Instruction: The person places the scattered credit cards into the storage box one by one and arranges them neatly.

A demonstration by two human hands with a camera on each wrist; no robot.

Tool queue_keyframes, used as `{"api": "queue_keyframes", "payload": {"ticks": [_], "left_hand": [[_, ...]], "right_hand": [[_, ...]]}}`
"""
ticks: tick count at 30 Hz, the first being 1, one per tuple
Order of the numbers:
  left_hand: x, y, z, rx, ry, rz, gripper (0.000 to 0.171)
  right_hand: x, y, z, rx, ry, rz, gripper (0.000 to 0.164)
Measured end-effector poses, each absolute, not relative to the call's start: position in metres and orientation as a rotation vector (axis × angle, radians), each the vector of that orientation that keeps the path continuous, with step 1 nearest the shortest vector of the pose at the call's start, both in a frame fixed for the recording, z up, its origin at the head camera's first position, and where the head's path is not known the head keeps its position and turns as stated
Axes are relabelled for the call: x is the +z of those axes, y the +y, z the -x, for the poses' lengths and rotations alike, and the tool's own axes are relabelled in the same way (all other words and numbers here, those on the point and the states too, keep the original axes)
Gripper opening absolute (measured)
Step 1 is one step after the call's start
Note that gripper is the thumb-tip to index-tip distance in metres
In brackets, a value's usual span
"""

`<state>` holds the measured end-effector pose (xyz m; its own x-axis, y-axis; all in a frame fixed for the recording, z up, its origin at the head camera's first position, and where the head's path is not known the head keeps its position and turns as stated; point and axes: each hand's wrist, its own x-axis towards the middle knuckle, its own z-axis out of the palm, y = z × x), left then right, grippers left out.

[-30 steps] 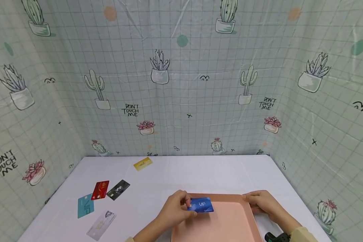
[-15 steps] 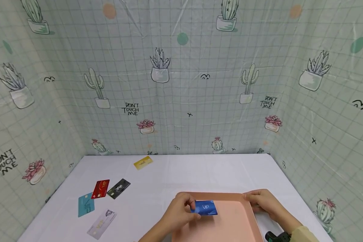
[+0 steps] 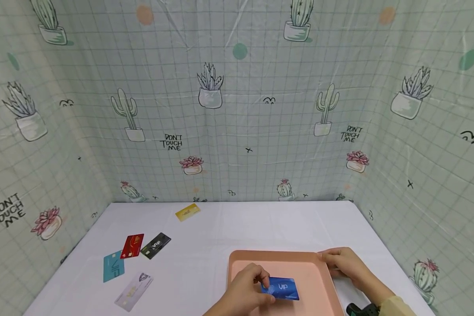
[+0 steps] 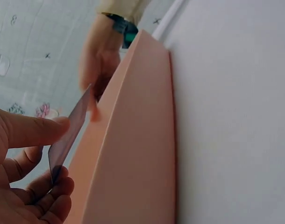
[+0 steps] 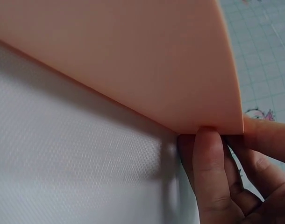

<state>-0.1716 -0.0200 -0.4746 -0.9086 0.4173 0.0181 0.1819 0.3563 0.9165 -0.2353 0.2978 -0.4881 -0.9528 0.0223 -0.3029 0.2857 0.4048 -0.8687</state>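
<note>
My left hand [image 3: 246, 287] pinches a blue VIP card [image 3: 282, 288] by its left edge, over the inside of a pink tray [image 3: 272, 253]. Seen from the left wrist, the card [image 4: 70, 133] is tilted between thumb and fingertips, beside the tray's outer wall [image 4: 128, 140]. My right hand [image 3: 345, 265] grips the far right corner of the tray. In the right wrist view, the thumb of that hand [image 5: 226, 182] lies against the outside of the tray wall [image 5: 133, 51], with other fingers around the corner. The tray's near part runs out of the head view.
On the white table [image 3: 205, 263] to the left lie a red card [image 3: 132, 245], a black card [image 3: 156, 245], a teal card [image 3: 113, 266] and a silver card [image 3: 134, 292]. Farther back is a gold card [image 3: 188, 212]. A patterned curtain [image 3: 237, 123] encloses the table.
My left hand has carried the blue card right and toward me over the tray, uncovering the tray's far left corner. The right hand keeps its hold on the tray corner.
</note>
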Motion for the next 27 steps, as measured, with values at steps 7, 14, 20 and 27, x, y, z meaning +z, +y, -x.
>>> {"api": "queue_keyframes", "payload": {"ticks": [7,14,20,27], "left_hand": [[-0.478,-0.01,0.166,1.618,2.311,-0.57,0.031],[-0.482,-0.002,0.163,1.642,2.269,-0.625,0.031],[-0.483,0.006,0.161,1.663,2.199,-0.61,0.033],[-0.489,0.015,0.162,1.614,2.18,-0.668,0.03]], "right_hand": [[-0.488,0.298,0.236,-1.561,2.432,-0.267,0.038],[-0.489,0.298,0.234,-1.559,2.429,-0.27,0.041],[-0.488,0.298,0.233,-1.561,2.425,-0.262,0.041],[-0.489,0.298,0.234,-1.555,2.42,-0.27,0.04]]}}
